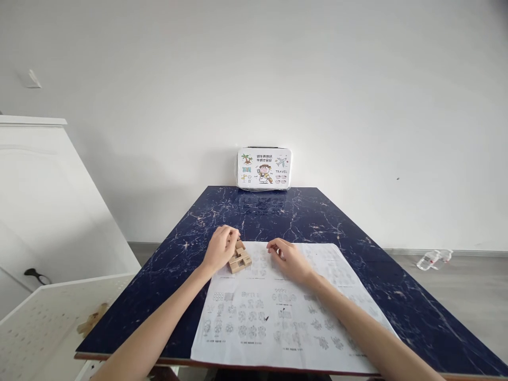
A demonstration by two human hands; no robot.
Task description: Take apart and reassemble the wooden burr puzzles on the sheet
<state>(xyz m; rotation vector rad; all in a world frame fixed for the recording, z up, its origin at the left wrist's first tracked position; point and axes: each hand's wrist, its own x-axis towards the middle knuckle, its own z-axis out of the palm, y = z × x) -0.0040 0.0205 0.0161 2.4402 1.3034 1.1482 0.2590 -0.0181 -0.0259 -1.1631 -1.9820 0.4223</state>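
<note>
A small wooden block puzzle (240, 257) of pale interlocked pieces sits on a large white printed sheet (278, 312) that lies on the dark blue marbled table (357, 238). My left hand (219, 247) is curled over the puzzle's left and top side, its fingers closed on the wood. Just right of the puzzle, my right hand (288, 257) rests on the sheet with its fingers bent and slightly apart. It holds nothing and does not touch the puzzle.
A white case with cartoon travel pictures (264, 168) stands against the wall at the table's far edge. A white perforated panel (43, 323) sits low on the left beside a white cabinet (35, 180). A plastic bottle (434, 259) lies on the floor at right.
</note>
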